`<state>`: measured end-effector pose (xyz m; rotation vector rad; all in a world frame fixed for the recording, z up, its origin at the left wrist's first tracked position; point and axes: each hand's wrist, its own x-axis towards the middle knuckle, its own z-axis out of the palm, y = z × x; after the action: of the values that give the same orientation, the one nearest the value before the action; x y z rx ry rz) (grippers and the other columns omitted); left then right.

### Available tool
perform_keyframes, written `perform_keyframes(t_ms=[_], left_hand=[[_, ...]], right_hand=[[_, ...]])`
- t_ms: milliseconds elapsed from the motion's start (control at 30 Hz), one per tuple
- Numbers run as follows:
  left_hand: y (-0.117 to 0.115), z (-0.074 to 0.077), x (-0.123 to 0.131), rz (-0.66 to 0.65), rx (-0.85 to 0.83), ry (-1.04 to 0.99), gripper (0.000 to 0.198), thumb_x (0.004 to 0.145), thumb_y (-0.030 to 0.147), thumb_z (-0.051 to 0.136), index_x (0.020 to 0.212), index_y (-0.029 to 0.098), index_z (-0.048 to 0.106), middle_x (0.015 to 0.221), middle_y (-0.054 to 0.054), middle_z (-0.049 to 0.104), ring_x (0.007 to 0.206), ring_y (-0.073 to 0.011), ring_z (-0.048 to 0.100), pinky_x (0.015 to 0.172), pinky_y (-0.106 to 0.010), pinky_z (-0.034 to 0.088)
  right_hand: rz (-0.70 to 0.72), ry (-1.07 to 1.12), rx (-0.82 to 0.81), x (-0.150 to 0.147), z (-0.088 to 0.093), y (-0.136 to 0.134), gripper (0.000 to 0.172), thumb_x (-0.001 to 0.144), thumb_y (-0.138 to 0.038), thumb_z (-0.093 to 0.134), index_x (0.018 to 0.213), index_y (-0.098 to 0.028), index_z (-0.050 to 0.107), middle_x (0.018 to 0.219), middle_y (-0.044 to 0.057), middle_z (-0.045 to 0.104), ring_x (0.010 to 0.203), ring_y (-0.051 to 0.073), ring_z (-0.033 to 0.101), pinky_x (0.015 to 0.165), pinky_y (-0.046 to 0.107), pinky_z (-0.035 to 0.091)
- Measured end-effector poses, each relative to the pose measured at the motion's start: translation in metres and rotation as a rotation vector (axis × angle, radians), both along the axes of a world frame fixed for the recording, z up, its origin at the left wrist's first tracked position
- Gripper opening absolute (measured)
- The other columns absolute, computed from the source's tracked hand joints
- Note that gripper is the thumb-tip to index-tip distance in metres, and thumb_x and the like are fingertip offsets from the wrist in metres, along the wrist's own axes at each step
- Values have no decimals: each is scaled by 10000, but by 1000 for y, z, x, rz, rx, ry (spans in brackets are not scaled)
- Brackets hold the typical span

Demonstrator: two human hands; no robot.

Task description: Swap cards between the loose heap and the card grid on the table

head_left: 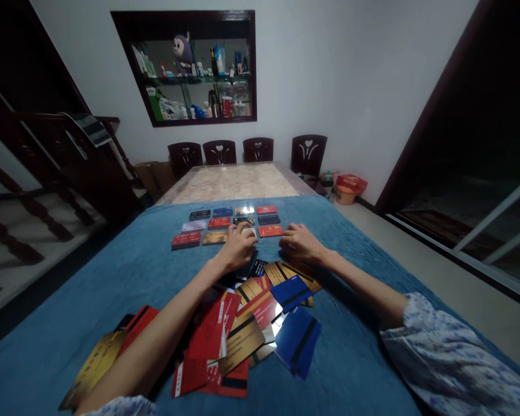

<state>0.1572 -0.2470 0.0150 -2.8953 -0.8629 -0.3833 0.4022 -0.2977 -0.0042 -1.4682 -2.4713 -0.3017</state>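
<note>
My left hand (pixel 240 247) reaches over the front row of neat card stacks. Its bent fingers close around a white-topped card stack (pixel 250 233), partly hidden beneath them. My right hand (pixel 302 244) rests on the cloth just right of an orange-red card stack (pixel 270 231), fingers loosely curled and slightly apart, with nothing visible in them. Left of my left hand are a gold card stack (pixel 214 237) and a red card stack (pixel 186 240). Below both hands spreads a loose pile with blue cards (pixel 298 341), gold cards (pixel 242 344) and red cards (pixel 210 335).
More stacks stand in rows behind, including a dark blue stack (pixel 268 219) and a red stack (pixel 267 210). Gold cards (pixel 95 364) lie beside my left forearm. A blue cloth (pixel 355 254) covers the near table (pixel 238 180). Chairs (pixel 308 153) stand at the far end.
</note>
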Motion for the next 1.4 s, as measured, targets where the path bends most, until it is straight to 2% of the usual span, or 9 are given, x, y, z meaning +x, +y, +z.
perform_keyframes(t_ms=[233,400,600,733,900,1100,1233,1400], left_hand=[[-24,-3,20,-71,-24,-4,258,874,169,537,1053,217,716,1143,-115,668,1308,-351,372,1037,-585,247],[-43,-6,26,-146,-30,21,209,893,212,535,984,217,723,1059,-104,693,1289,-338,387,1030,-573,249],[-65,-4,23,-209,-99,0,200,900,251,533,965,229,720,1015,-90,713,1267,-325,414,1018,-567,238],[-76,-1,21,-211,-164,-3,219,866,358,612,1021,236,707,1073,-92,701,1256,-336,421,1015,-568,249],[-78,-3,22,-205,-184,23,357,811,430,685,1106,229,679,1146,-111,666,1244,-349,415,1004,-570,268],[-76,-9,25,-137,-175,-6,214,869,324,632,1046,215,683,1131,-104,668,1219,-320,421,985,-543,289],[-76,-14,27,-96,-155,-15,192,887,244,600,1058,201,676,1118,-101,665,1195,-298,427,977,-533,296],[-75,-19,28,-103,-90,-2,201,912,184,537,1026,210,701,1067,-99,662,1152,-287,436,964,-520,297]], right_hand=[[-8,24,44,18,-8,-23,145,893,-246,587,846,-208,719,836,74,693,929,219,509,741,332,277],[75,96,29,25,-10,-44,169,907,-300,582,869,-207,718,840,78,689,925,223,515,737,336,304],[164,205,-64,23,-12,-69,198,919,-345,574,926,-211,721,967,103,686,966,232,517,813,371,376],[187,242,-112,20,-11,-75,269,906,-428,588,964,-199,715,1056,120,670,1001,248,503,863,410,397],[193,247,-114,18,-11,-75,302,905,-443,590,1027,-190,704,1062,122,662,1033,258,497,884,422,403],[214,246,-42,19,-20,-71,263,948,-369,540,1051,-192,704,1042,126,668,1007,242,508,878,408,425],[244,273,-42,21,-23,-71,272,961,-342,519,1096,-196,704,1047,122,675,1013,244,503,886,421,432],[266,264,-106,22,-17,-78,368,930,-466,560,1149,-206,702,1098,126,668,1062,271,493,914,465,423]])
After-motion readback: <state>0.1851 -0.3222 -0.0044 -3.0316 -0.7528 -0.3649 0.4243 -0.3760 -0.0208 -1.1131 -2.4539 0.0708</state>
